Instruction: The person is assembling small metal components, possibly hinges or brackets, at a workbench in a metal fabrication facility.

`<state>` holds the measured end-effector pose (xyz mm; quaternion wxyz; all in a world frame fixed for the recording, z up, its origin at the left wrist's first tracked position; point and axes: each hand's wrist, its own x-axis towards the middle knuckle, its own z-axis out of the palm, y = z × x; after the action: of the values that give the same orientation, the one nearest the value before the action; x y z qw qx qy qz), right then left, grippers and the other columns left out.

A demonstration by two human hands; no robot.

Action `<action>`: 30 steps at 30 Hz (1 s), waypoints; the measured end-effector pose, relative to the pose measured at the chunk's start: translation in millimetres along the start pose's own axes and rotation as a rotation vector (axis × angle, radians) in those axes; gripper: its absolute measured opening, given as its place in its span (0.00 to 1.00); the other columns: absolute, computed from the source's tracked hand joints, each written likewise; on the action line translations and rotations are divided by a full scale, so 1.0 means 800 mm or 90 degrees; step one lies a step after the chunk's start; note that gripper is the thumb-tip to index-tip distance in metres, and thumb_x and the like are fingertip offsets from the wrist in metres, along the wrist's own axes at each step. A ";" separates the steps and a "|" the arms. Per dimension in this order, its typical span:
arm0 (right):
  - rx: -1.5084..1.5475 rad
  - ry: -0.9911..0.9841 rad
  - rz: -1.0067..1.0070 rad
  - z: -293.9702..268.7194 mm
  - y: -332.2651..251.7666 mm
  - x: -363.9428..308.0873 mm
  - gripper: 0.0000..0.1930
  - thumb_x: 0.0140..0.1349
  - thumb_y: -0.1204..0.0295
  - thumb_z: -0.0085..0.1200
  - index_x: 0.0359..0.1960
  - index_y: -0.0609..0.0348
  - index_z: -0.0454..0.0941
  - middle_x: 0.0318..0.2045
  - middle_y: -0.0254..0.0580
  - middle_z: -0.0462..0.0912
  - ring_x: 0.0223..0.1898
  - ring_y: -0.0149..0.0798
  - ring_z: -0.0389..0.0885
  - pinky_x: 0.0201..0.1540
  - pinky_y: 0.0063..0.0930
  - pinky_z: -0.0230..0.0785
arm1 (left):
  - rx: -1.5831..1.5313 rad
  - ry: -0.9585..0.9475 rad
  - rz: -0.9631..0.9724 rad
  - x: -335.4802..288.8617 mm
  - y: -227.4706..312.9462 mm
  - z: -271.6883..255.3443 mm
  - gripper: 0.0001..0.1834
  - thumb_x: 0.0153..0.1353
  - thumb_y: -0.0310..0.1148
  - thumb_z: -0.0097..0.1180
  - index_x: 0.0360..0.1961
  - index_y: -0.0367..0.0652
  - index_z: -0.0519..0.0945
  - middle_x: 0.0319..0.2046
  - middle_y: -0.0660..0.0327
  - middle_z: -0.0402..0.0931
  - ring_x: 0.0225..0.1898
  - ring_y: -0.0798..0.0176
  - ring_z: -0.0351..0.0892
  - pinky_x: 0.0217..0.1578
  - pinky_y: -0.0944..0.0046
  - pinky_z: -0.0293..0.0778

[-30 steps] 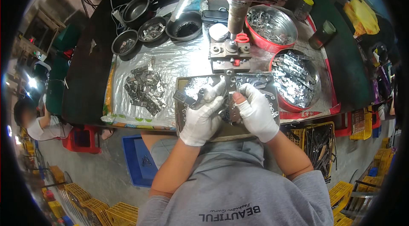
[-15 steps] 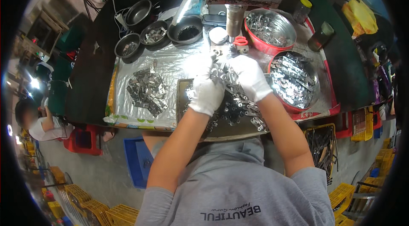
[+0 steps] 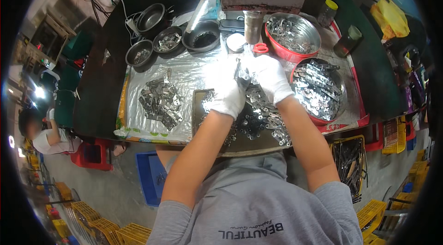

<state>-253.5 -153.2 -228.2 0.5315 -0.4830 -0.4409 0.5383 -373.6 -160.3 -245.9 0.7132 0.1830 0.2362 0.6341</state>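
Both my hands wear white gloves and are close together below the steel ram [image 3: 253,27] of a press. My left hand [image 3: 229,90] is closed around small shiny metal brackets [image 3: 242,72], which show at its inner side. My right hand [image 3: 271,79] has its fingers curled at the fixture, meeting the left hand's side; what its fingertips pinch is hidden. Strong glare washes out the left fingers. Under my wrists, a shallow tray [image 3: 197,111] bears loose metal brackets and dark small parts [image 3: 251,125]. Red-handled scissors [image 3: 260,48] lie just beyond my right hand.
A pile of metal brackets [image 3: 161,103] lies on plastic sheeting at left. Black bowls [image 3: 200,35] of small parts stand behind it. Two red tubs [image 3: 295,55] hold metal pieces at right, near jars [image 3: 327,13]. A lit lamp [image 3: 199,10] hangs above. Another person [image 3: 50,134] sits far left.
My left hand has moved slightly right and closer to my right hand. The brackets in it now show between both hands. My right hand has shifted slightly left.
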 end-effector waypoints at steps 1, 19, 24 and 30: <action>-0.005 0.004 0.008 0.000 -0.003 0.000 0.07 0.65 0.76 0.52 0.36 0.63 0.82 0.27 0.32 0.82 0.26 0.24 0.76 0.29 0.21 0.69 | 0.006 -0.011 -0.026 -0.003 0.005 0.006 0.09 0.72 0.38 0.47 0.44 0.47 0.77 0.38 0.65 0.79 0.38 0.72 0.78 0.38 0.69 0.74; 0.034 -0.046 0.013 -0.006 -0.002 -0.001 0.08 0.65 0.78 0.50 0.38 0.64 0.84 0.29 0.32 0.82 0.28 0.24 0.77 0.31 0.20 0.69 | 0.058 0.098 -0.016 0.004 0.008 0.005 0.07 0.69 0.36 0.51 0.44 0.48 0.76 0.34 0.68 0.80 0.29 0.75 0.79 0.26 0.75 0.76; 0.036 -0.032 0.043 0.001 -0.017 -0.009 0.08 0.66 0.77 0.50 0.39 0.63 0.83 0.31 0.33 0.83 0.30 0.24 0.77 0.32 0.20 0.69 | 0.071 0.098 -0.062 0.007 0.017 0.000 0.08 0.69 0.35 0.51 0.46 0.48 0.76 0.35 0.69 0.80 0.29 0.75 0.79 0.25 0.76 0.75; 0.112 -0.053 0.064 -0.004 -0.001 -0.004 0.07 0.67 0.75 0.49 0.38 0.62 0.80 0.31 0.33 0.82 0.31 0.24 0.77 0.33 0.19 0.69 | 0.169 0.104 -0.078 -0.009 0.032 0.006 0.09 0.69 0.36 0.51 0.47 0.49 0.77 0.38 0.68 0.80 0.32 0.75 0.78 0.24 0.74 0.74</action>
<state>-250.5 -156.5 -227.8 0.5253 -0.4332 -0.3886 0.6208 -392.3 -163.5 -226.8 0.6987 0.2088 0.3855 0.5654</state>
